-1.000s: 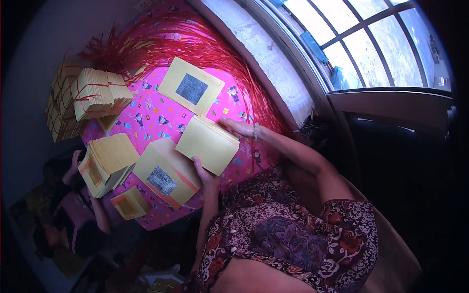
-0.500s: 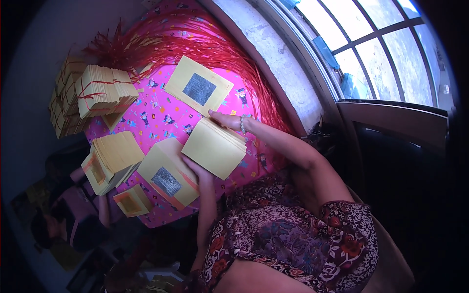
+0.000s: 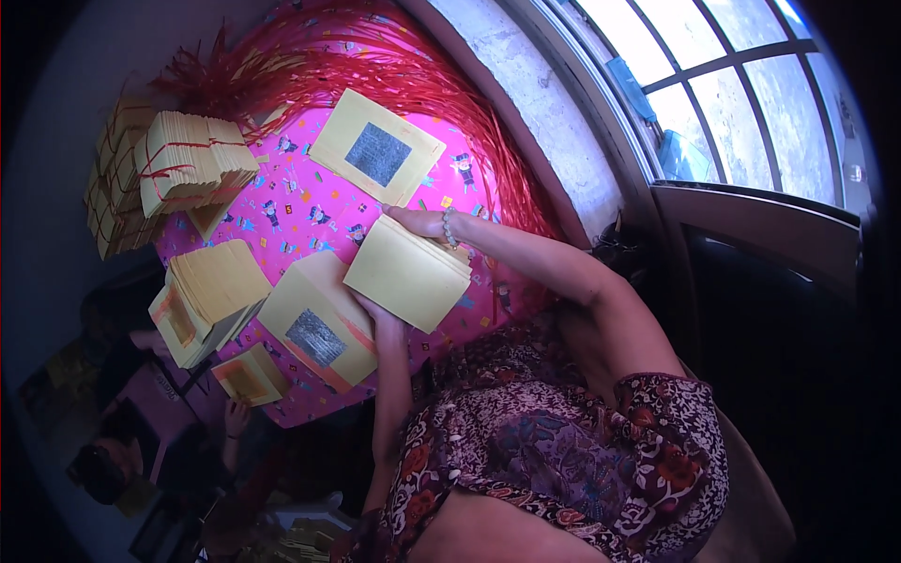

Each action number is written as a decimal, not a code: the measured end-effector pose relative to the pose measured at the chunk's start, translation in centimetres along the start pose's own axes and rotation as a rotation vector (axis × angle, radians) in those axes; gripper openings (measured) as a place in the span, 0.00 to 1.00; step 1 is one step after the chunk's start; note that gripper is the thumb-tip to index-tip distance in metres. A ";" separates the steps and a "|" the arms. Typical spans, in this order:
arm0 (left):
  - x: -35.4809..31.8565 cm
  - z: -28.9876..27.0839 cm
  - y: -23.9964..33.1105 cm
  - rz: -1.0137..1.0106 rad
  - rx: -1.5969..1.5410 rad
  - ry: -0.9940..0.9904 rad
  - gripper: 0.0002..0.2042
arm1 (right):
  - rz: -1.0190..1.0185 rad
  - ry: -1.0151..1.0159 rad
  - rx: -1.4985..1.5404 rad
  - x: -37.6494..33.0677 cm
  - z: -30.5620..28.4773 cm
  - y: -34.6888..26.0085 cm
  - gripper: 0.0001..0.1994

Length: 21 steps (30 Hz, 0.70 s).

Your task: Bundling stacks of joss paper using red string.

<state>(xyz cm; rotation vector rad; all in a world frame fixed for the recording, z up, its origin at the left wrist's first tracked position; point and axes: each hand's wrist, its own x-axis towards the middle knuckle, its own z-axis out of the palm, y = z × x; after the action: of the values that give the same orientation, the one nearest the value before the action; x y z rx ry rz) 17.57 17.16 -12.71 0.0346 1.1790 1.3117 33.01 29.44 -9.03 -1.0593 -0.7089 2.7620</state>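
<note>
L hand point(image 3: 383, 317) at the lower-left edge of the stack point(image 3: 413, 277), fingers mostly hidden by it – can't tell how tightly they close; R hand point(image 3: 419, 222) lies along the stack's upper edge, fingers fairly straight, not wrapped round it. Stack's btwn the two hands, over the pink cloth point(image 3: 314, 188), near the upper card point(image 3: 378, 192) w/ dark sq. Tied bundles point(image 3: 188, 164) far left, red strips point(image 3: 375, 80) at back – co-worker's hand point(image 3: 236, 418) at a small orange-framed card point(image 3: 251, 379)

Left hand point(image 3: 389, 324) low, partly hidden; right hand point(image 3: 419, 222) higher, right arm point(image 3: 554, 266) bent.
</note>
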 end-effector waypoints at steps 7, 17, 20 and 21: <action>-1.9 3.3 0.6 -0.100 -0.139 0.025 0.31 | 0.001 0.035 -0.025 2.6 -3.0 1.9 0.33; -4.1 6.8 8.0 0.503 0.743 0.206 0.36 | -0.410 0.828 0.459 -6.4 -5.0 7.4 0.34; -0.5 8.1 11.7 0.328 0.966 -0.077 0.37 | -0.600 0.945 0.665 -7.3 -2.3 11.5 0.32; 1.4 8.3 12.3 0.333 0.966 -0.087 0.37 | -0.610 0.947 0.667 -6.7 -1.7 13.2 0.32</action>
<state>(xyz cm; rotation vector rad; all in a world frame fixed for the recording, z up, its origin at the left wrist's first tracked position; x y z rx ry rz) 14.14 27.11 -2.21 1.0089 1.6765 0.8853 40.11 16.69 -12.10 -1.4322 0.0480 1.5049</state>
